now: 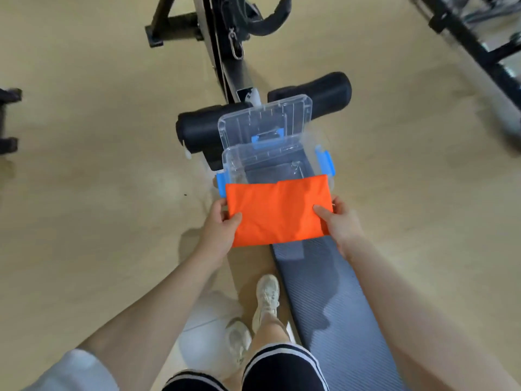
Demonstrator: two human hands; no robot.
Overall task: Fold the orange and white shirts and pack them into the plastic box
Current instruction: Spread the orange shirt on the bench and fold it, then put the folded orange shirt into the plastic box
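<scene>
I hold the orange shirt point(277, 211), folded into a flat rectangle, level in the air. My left hand point(218, 225) grips its left edge and my right hand point(339, 221) grips its right edge, thumbs on top. The shirt's far edge overlaps the near rim of the clear plastic box point(234, 162), which stands with blue latches on a grey padded bench. The box interior that shows holds nothing. Its clear lid point(265, 119) stands open, tilted back against black foam rollers. No white shirt is in view.
The grey ribbed bench pad point(332, 300) runs toward me under the box. Black foam rollers point(313, 91) and the bench frame point(234, 38) lie behind the box. Other gym equipment point(479, 46) stands at the top right. My legs and white shoes point(266, 297) are below, on a tan floor.
</scene>
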